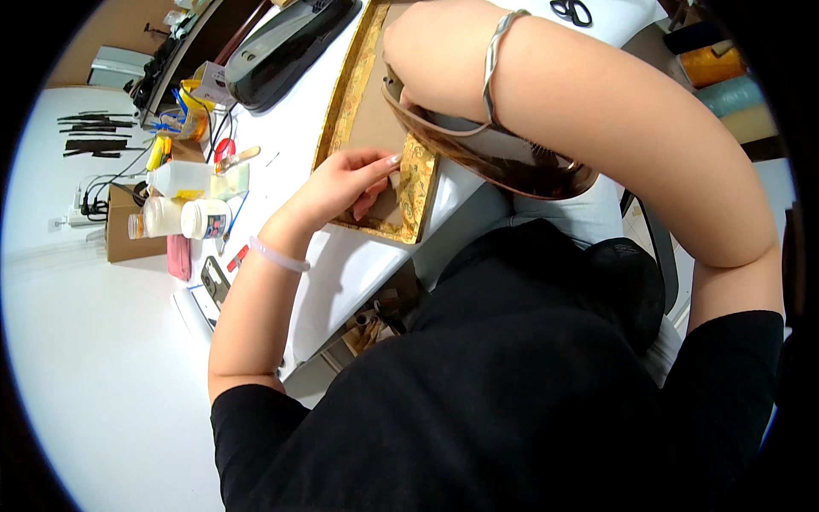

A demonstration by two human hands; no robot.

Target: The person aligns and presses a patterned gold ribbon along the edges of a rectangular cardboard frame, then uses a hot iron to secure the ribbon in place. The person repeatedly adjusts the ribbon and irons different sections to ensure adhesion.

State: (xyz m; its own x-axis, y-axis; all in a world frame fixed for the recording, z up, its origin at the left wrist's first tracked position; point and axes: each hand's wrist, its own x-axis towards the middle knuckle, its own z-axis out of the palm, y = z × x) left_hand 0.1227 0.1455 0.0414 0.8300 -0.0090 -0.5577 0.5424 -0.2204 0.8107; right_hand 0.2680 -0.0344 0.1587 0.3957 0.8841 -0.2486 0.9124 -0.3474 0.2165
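Two white bottles lie on their sides at the left of the frame, caps pointing right, one with a small dark label, and we see a white squarish jug just above them. Behind those sits a brown carton, and a pink cloth hangs just below it. Further up left there's a yellow-and-white box beside a dark grey machine, and black scissors lie at the top edge.

Now the centre: a long frame covered in gold patterned fabric runs from top centre down to the middle on the white table. Our left hand lies flat on its lower end, fingers spread and pressing the brown inner panel just beside the gold corner, holding nothing. Our right hand comes in from upper right, curled over the frame's right edge; a glossy brown curved thing lies under that wrist, and we cannot tell what the fingers grip, they're hidden behind the hand.
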